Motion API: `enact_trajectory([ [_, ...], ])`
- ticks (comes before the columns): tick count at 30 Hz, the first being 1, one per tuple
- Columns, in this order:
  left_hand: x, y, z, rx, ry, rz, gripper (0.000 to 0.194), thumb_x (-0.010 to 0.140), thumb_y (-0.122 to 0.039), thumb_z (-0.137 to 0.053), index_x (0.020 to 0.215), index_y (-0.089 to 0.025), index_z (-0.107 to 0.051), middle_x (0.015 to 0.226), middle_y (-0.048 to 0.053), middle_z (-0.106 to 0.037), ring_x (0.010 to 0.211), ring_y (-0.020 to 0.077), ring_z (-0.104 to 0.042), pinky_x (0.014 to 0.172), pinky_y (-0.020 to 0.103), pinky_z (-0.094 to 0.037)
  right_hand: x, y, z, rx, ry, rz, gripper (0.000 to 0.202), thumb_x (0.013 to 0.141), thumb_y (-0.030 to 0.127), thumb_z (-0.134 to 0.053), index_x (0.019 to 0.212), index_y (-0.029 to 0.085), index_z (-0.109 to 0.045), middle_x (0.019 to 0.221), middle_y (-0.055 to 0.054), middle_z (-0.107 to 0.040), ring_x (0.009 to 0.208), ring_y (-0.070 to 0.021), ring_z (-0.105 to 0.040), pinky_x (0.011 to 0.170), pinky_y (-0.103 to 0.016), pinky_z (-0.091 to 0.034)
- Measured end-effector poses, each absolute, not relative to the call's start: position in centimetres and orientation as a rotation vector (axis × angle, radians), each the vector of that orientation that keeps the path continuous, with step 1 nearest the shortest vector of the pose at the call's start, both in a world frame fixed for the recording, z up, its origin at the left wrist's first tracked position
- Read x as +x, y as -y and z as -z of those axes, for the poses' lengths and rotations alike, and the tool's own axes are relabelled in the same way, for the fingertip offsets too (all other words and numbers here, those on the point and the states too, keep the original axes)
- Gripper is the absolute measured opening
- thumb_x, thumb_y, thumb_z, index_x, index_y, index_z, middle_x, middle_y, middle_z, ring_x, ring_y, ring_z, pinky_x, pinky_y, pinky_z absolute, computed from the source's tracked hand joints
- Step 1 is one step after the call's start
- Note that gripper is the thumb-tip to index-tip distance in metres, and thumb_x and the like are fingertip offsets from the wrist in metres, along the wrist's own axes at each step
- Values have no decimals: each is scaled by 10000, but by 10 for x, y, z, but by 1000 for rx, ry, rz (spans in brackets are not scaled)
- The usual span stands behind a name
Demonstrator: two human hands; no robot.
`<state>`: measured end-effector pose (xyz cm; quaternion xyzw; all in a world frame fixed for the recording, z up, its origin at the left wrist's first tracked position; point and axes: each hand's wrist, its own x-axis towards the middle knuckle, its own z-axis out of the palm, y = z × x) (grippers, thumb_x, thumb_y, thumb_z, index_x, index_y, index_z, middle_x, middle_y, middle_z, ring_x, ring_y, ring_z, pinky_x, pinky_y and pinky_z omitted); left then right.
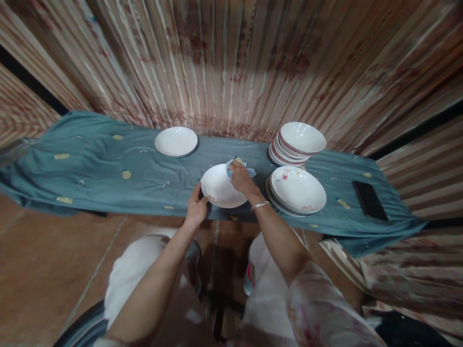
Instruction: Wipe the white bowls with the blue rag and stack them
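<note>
A white plate (221, 187) with a small floral print near its edge is in front of me, over the front of the table. My left hand (197, 206) grips its left rim, thumb on top and the fingers partly hidden beneath. My right hand (241, 177) is closed on a light blue cloth (250, 171) and presses it against the plate's upper right side. Just right of that hand stands a stack of floral plates (298, 190). Behind it rises a stack of white bowls (302, 138) with reddish bands.
A single white plate (176, 141) lies at the back, left of centre. Toward the right end is a black phone (369, 200). A blue-green cloth with yellow motifs (97, 166) covers the narrow table, and a striped curtain (217, 67) hangs right behind it.
</note>
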<state>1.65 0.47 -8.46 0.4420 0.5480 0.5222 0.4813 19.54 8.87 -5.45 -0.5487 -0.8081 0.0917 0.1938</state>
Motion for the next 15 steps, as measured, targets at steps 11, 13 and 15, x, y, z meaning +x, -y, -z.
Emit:
enact_trajectory([
  [11, 18, -2, 79, 1012, -1360, -1271, 607, 629, -159, -583, 1236, -183, -603, 1208, 76, -672, 1154, 256, -574, 1081, 415, -368, 157, -83, 48, -1307, 2343, -373, 357, 783, -29, -341, 916, 146, -623, 1046, -125, -611, 1108, -226, -515, 1057, -366, -403],
  [13, 17, -3, 80, 996, -1384, -1263, 599, 642, -162, -579, 1241, -180, -597, 1184, 80, -678, 1135, 254, -582, 1068, 416, -382, 152, -81, 46, -1265, 2379, -378, 342, 781, -29, -348, 877, 152, -622, 1025, -125, -613, 1091, -225, -521, 1052, -355, -408],
  [15, 16, -3, 82, 976, -1405, -1262, 602, 644, -158, -573, 1246, -173, -590, 1193, 90, -668, 1139, 255, -579, 1059, 411, -391, 148, -79, 44, -1221, 2417, -371, 327, 780, -29, -355, 837, 156, -619, 1006, -128, -615, 1073, -227, -527, 1041, -349, -417],
])
